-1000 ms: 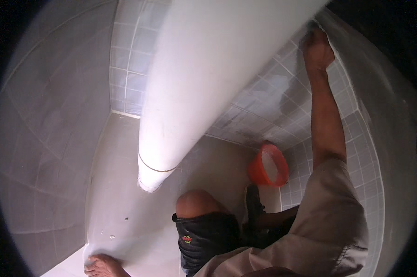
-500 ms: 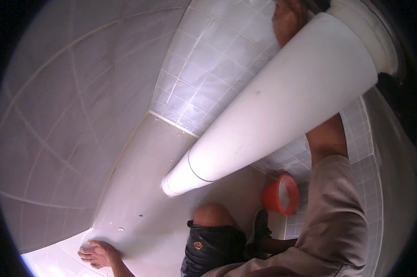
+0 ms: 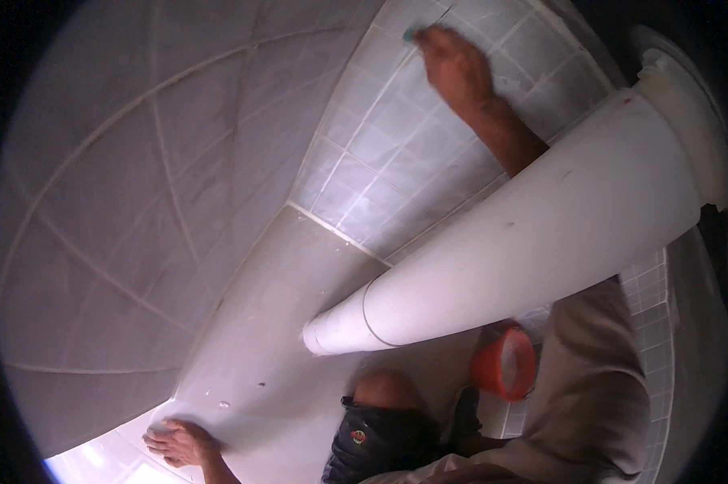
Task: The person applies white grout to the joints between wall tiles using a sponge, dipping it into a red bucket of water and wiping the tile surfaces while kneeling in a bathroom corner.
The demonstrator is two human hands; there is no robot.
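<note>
My right hand (image 3: pixel 458 74) reaches behind the thick white pipe (image 3: pixel 533 214) to the grey tiled wall (image 3: pixel 412 145). Its fingers are closed on a small blue-green piece (image 3: pixel 410 34) pressed at a grout line; only its edge shows, so its kind is unclear. At the lower left, my left hand (image 3: pixel 178 442) lies with spread fingers on a pale tiled surface (image 3: pixel 126 442) by the corner of the wall, holding nothing.
The white pipe slants across from the floor to a wide collar (image 3: pixel 694 121) at the upper right. A red bucket (image 3: pixel 493 367) with pale contents stands beyond my knee. Small bits (image 3: pixel 224 403) lie on the smooth grey floor (image 3: pixel 275 436). Another tiled wall (image 3: pixel 98 202) rises at left.
My right hand has come out from behind the pipe's top and moved left along the tiles, now showing the blue-green piece. The view has shifted slightly; my left hand stays put.
</note>
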